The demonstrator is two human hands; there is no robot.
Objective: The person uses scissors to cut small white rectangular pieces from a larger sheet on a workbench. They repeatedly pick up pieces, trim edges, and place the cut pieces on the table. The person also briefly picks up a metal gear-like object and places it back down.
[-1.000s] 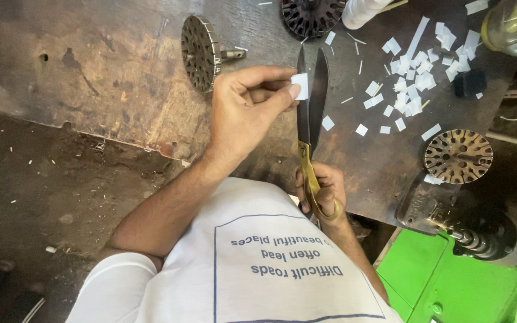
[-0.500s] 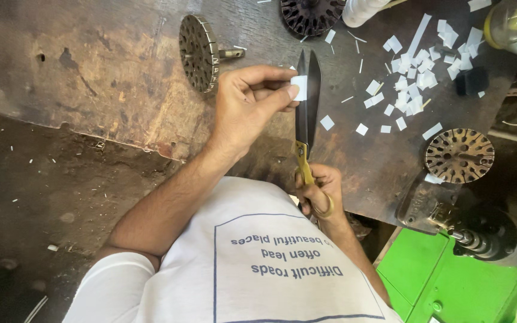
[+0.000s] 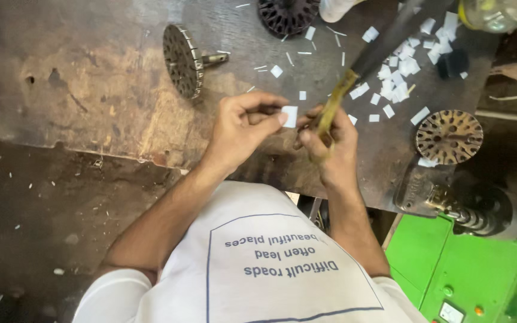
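Head view: worn metal workbench (image 3: 91, 90), dark and rust-stained, with three slotted rotor discs on it — one on edge with a shaft (image 3: 184, 60), one at the top (image 3: 287, 13), one flat at right (image 3: 449, 136). Pile of cut white paper slips (image 3: 399, 72) scattered upper right. Change vs 0.5 s ago: the scissors (image 3: 354, 75) swung from upright, blades shut alongside the slip, to tilted away toward upper right, blade blurred by motion. Right hand (image 3: 327, 146) is clamped on the yellowish handles. Left hand (image 3: 243, 128) pinches one small white paper piece (image 3: 289, 116) between thumb and forefinger, just left of the handles. Reads as a cut just finished, piece now free of the blades. Hands close together, not touching as far as visible.
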